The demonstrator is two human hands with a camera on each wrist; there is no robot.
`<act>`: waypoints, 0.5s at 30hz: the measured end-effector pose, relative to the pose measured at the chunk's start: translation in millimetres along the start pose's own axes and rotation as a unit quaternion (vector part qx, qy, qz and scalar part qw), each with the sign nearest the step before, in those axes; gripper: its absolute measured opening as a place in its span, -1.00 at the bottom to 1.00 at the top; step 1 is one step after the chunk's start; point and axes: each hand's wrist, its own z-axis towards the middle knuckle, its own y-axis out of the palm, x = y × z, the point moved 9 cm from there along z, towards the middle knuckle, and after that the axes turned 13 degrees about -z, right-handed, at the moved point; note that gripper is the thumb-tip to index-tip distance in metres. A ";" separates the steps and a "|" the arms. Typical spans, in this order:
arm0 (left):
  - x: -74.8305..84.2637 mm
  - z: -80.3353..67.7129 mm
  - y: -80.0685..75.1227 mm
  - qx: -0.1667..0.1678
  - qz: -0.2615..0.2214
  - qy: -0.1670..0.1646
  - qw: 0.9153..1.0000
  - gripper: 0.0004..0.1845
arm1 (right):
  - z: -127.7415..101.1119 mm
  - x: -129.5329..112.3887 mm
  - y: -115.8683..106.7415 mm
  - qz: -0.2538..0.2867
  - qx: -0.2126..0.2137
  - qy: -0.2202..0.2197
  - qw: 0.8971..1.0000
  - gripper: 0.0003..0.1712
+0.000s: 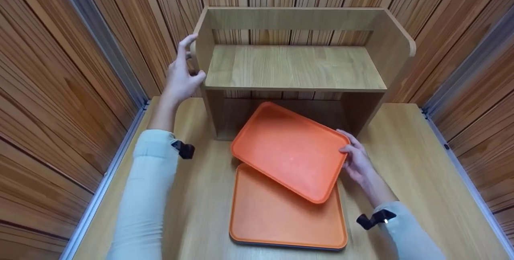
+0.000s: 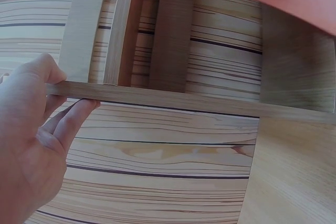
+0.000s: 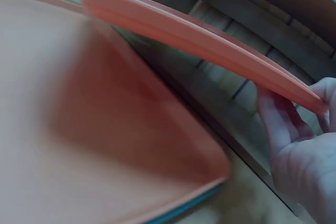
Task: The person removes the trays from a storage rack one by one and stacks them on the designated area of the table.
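A red-orange tray (image 1: pixel 291 153) is tilted in the air before the lower opening of a small wooden shelf (image 1: pixel 295 67). My right hand (image 1: pixel 357 159) grips its right edge, thumb on top and fingers beneath, as the right wrist view shows at the tray's edge (image 3: pixel 210 43). Below it lies an orange tray (image 1: pixel 281 220) on the table, with a dark blue edge showing under it. At the shelf's left side panel is my left hand (image 1: pixel 182 73). In the left wrist view, its thumb and fingers pinch the panel's edge (image 2: pixel 157 97) from both sides.
The shelf has an upper board (image 1: pixel 297 67) and a lower compartment (image 1: pixel 321 111) partly hidden by the raised tray. It stands at the back of the wooden table (image 1: pixel 409 163). Wood-patterned walls (image 1: pixel 60 71) enclose the left, right and back.
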 end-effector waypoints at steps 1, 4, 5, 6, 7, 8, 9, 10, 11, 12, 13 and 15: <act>-0.2 -0.2 0.0 0.001 0.000 -0.002 1.000 -0.07 | -0.5 -2.3 -1.0 -0.001 -0.011 -0.002 1.000 -0.31; -1.1 -0.7 0.0 0.001 -0.003 -0.009 1.000 -0.06 | -1.9 -9.4 -2.2 0.003 -0.055 -0.012 0.998 -0.27; -1.4 -0.7 -0.2 0.002 -0.003 -0.010 1.000 -0.05 | -2.6 -11.5 -1.9 0.005 -0.071 -0.016 0.997 -0.26; -1.6 -0.6 -0.4 0.002 -0.002 -0.010 1.000 -0.05 | -3.4 -13.4 -1.2 0.007 -0.088 -0.018 0.996 -0.25; -1.6 -0.3 -0.5 0.002 0.000 -0.010 1.000 -0.05 | -4.0 -14.7 -1.0 0.007 -0.102 -0.018 0.995 -0.24; -1.6 0.0 -0.6 0.003 0.002 -0.009 1.000 -0.05 | -4.7 -15.7 -0.9 0.009 -0.115 -0.017 0.993 -0.23; -1.5 0.3 -0.7 0.003 0.003 -0.008 1.000 -0.05 | -5.7 -16.7 -0.9 0.012 -0.123 -0.014 0.992 -0.24; -1.4 0.6 -0.7 0.002 0.003 -0.008 1.000 -0.05 | -6.7 -17.4 -0.7 0.011 -0.132 -0.010 0.991 -0.24; -1.2 0.8 -0.6 0.002 0.003 -0.007 1.000 -0.05 | -7.6 -17.8 -0.5 0.010 -0.140 -0.005 0.990 -0.25; -1.1 0.9 -0.3 0.001 0.002 -0.008 1.000 -0.04 | -8.6 -18.0 -0.4 0.007 -0.145 0.002 0.989 -0.26; -1.3 0.9 0.0 0.000 0.001 -0.009 1.000 -0.04 | -9.5 -18.0 -0.6 0.007 -0.149 0.008 0.989 -0.26; -1.8 0.4 0.4 -0.001 -0.001 -0.012 1.000 -0.04 | -11.5 -18.0 0.2 0.005 -0.162 0.021 0.987 -0.27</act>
